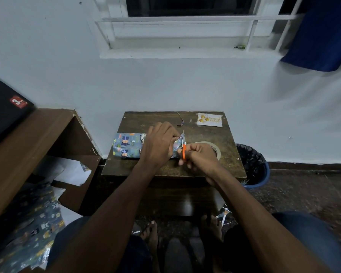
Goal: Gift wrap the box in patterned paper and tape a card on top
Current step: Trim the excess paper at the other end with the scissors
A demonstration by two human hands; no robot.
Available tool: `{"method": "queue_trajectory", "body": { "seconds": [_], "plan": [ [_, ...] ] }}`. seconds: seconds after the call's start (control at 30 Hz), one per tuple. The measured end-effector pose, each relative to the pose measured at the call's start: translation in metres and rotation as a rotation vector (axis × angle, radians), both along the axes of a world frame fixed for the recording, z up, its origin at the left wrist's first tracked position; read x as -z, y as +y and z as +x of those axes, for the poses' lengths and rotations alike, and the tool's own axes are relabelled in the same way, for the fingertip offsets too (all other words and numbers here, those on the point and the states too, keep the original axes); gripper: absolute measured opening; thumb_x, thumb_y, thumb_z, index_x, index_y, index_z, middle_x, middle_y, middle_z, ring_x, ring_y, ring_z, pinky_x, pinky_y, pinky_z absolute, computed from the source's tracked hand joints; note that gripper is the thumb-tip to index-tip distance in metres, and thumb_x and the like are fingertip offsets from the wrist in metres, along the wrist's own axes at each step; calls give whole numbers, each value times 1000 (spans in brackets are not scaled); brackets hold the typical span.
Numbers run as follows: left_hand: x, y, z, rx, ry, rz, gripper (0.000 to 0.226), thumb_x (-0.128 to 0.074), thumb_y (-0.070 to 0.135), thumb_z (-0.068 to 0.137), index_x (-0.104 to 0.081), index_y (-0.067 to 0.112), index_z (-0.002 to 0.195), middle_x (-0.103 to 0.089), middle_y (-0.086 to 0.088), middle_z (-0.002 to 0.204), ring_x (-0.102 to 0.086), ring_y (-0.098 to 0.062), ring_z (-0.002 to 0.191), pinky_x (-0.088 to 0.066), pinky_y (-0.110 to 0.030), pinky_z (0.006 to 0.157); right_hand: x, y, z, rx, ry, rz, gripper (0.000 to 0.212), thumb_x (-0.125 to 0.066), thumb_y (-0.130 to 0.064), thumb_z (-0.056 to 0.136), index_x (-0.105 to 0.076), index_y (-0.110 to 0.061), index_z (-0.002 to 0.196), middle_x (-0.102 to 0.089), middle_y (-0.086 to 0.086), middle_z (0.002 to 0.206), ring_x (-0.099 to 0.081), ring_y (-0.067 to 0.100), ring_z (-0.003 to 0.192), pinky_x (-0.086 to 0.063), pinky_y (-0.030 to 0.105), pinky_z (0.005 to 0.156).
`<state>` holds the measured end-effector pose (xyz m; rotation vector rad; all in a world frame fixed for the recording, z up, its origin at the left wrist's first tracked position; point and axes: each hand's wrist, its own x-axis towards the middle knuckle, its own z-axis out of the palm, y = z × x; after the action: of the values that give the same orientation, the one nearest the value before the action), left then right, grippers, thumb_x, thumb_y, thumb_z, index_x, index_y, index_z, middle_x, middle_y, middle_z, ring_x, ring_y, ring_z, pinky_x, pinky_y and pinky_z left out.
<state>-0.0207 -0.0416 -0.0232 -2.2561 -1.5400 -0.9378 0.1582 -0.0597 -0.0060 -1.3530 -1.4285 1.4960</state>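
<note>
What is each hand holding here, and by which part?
The right hand grips the orange-handled scissors by the handles. The left hand holds the wrapped box at its right end, pinching the paper there.

Both forearms are bare to past the elbow, with no sleeve in view. The left hand (pixel 159 143) and right hand (pixel 200 155) wear no rings or gloves. Dark blue shorts (pixel 311 239) cover both thighs. The 2 feet (pixel 152 233) are bare.
</note>
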Motion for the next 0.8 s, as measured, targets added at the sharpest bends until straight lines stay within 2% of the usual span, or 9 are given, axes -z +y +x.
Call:
{"method": "queue_trajectory", "body": {
  "seconds": [0.07,0.2,0.27,0.4,0.5,0.57,0.7,0.8],
  "plan": [
    [-2,2,0,-47,-20,-46,11,-75,12,91,-68,19,95,-61,0,98,-56,-24,91,-46,-41,78,2,3,0,-11,82,-69,14,-67,-15,99,-74,-4,95,-76,13,78,-48,10,50,-35,18,42],
    [-8,8,-3,-157,-40,-202,10,-71,19,97,-67,28,100,-60,7,106,-53,-19,102,-40,-37,91,-1,9,6,13,259,-218,13,-69,-17,98,-69,-4,100,-73,13,78,-44,10,50,-32,17,40],
    [-8,11,-6,-191,-87,-258,10,-67,20,99,-67,30,98,-62,7,108,-54,-19,106,-38,-40,97,-6,12,11,47,313,-274,9,-67,-15,98,-68,-6,100,-73,10,75,-44,9,51,-33,15,39],
    [-8,20,-12,-225,-194,-350,15,-62,20,104,-75,28,105,-68,5,113,-58,-19,112,-35,-44,106,-14,22,22,18,372,-322,17,-69,-12,97,-69,0,110,-73,12,79,-49,8,52,-38,13,40],
    [-7,25,-13,-217,-199,-379,19,-58,22,106,-76,28,109,-69,6,116,-58,-18,115,-32,-45,108,-17,36,33,-7,308,-284,14,-67,5,94,-72,3,107,-74,24,91,-53,10,53,-42,14,42],
    [-9,26,-10,-187,-186,-361,16,-60,24,105,-75,29,108,-68,7,115,-59,-17,115,-32,-45,106,-21,44,39,23,227,-197,16,-70,7,92,-73,5,107,-75,27,94,-55,10,53,-45,15,45],
    [-23,27,9,-31,-73,-386,14,-70,23,98,-76,34,105,-68,11,113,-59,-15,112,-33,-42,103,-28,55,47,143,39,-18,12,-74,6,89,-74,5,101,-76,21,82,-57,10,48,-47,17,45],
    [-31,26,21,124,81,-518,28,-80,22,89,-75,36,112,-65,10,118,-58,-14,114,-33,-38,104,-26,60,46,148,-87,9,9,-72,8,87,-76,5,95,-77,11,73,-59,11,50,-45,20,44]
  ]
}}
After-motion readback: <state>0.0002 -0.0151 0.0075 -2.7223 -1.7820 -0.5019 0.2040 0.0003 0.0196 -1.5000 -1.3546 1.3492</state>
